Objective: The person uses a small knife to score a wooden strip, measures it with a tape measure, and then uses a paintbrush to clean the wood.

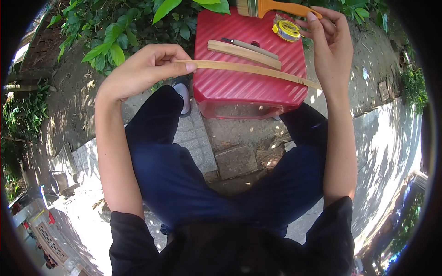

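Observation:
My left hand (pixel 149 69) pinches one end of a thin, slightly curved wooden strip (pixel 248 69) between thumb and fingers. The strip slants across the front of the red plastic stool (pixel 248 89), its far end reaching toward my right wrist. At the upper right, my right hand (pixel 332 43) is closed on the handle end of a paintbrush (pixel 287 8) with an orange handle, its bristles pointing left over the stool's back edge. Just below the brush, a yellow tape measure (pixel 287 30) sits on the stool. A thicker wooden piece (pixel 241 54) and a slim grey tool with a dark tip (pixel 255 48) lie side by side there.
Leafy branches (pixel 115 34) hang over the stool's back left. My knees flank the stool, and a shoe (pixel 183 98) rests by its left side. Paving slabs (pixel 195 142) and a broken stone piece (pixel 235 162) cover the ground in front.

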